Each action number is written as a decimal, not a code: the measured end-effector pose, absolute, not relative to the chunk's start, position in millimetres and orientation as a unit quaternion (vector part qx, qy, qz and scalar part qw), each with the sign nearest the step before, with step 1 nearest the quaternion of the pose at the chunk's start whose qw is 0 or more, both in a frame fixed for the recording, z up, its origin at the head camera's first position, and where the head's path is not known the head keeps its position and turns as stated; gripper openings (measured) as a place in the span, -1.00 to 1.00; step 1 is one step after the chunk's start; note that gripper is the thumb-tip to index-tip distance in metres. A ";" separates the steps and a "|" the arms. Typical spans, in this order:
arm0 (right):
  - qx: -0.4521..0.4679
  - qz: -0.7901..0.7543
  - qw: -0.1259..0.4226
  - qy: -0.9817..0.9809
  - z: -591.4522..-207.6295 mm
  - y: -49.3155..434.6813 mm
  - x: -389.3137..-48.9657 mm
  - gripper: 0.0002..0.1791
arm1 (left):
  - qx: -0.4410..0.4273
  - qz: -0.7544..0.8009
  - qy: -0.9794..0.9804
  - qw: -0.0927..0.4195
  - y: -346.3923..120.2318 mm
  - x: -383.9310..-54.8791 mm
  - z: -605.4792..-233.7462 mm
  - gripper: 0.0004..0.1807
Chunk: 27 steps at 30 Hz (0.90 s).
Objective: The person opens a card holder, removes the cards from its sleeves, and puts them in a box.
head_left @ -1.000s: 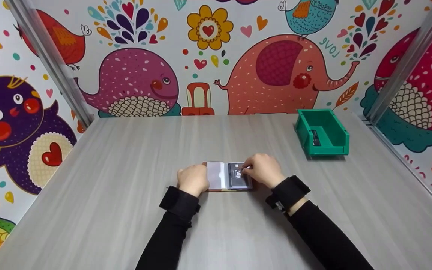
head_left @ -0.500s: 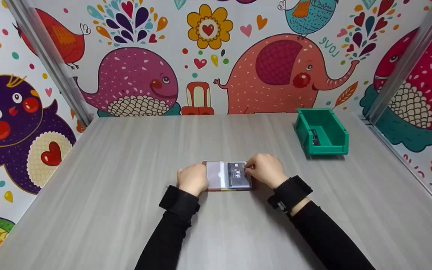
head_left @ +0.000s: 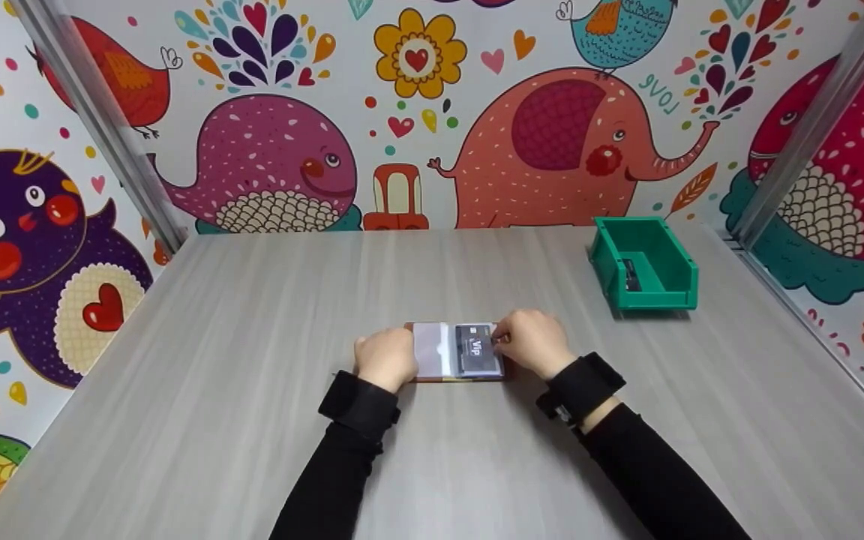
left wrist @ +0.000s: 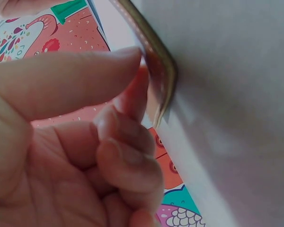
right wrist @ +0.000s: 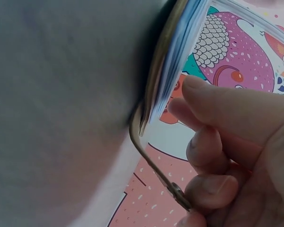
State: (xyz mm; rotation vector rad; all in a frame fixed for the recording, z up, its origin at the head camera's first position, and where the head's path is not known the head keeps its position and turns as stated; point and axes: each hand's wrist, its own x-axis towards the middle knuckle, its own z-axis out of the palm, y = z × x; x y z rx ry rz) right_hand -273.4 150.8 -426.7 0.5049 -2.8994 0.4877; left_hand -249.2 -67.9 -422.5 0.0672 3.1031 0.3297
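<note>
An open card holder (head_left: pixel 432 352) with a brown cover and clear sleeves lies on the table. Its left sleeve looks pale, while a dark card (head_left: pixel 477 351) marked "Vip" fills the right one. My left hand (head_left: pixel 387 357) pinches the holder's left edge between thumb and index finger, as the left wrist view shows. At the other side, my right hand (head_left: pixel 533 341) has its fingers curled by the card's right edge. In the right wrist view its thumb (right wrist: pixel 203 90) and index tip are beside the stacked sleeves, with nothing visible between them. A cover strap with a snap (right wrist: pixel 176 190) sticks out by the lower fingers.
A green open-front bin (head_left: pixel 646 266) stands at the back right of the table, with a dark flat item (head_left: pixel 631 275) inside against its left wall. Panels with cartoon animals and metal posts (head_left: pixel 94 112) border the table.
My right fingertips have slid a little right, from over the card to its right edge, uncovering more of its face. The left hand and the holder have stayed in place.
</note>
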 end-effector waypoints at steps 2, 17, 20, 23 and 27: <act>0.169 0.158 0.078 -0.970 -426.7 150.3 -273.2 -0.84 | 0.021 0.107 0.994 0.011 -67.9 -249.0 -422.4 -0.88; 0.184 0.122 0.098 -0.970 -428.7 147.0 -271.8 -0.86 | 0.022 0.105 0.994 0.011 -68.4 -248.4 -420.8 -0.93; 0.189 0.124 0.096 -0.969 -428.2 146.6 -272.1 -0.87 | 0.022 0.104 0.994 0.012 -68.5 -248.3 -420.7 -0.92; 0.191 0.128 0.095 -0.969 -428.3 147.0 -272.5 -0.87 | 0.021 0.106 0.994 0.014 -68.4 -248.6 -420.6 -0.91; 0.192 0.134 0.091 -0.968 -428.2 147.7 -272.7 -0.87 | 0.020 0.107 0.994 0.014 -68.4 -249.1 -420.9 -0.90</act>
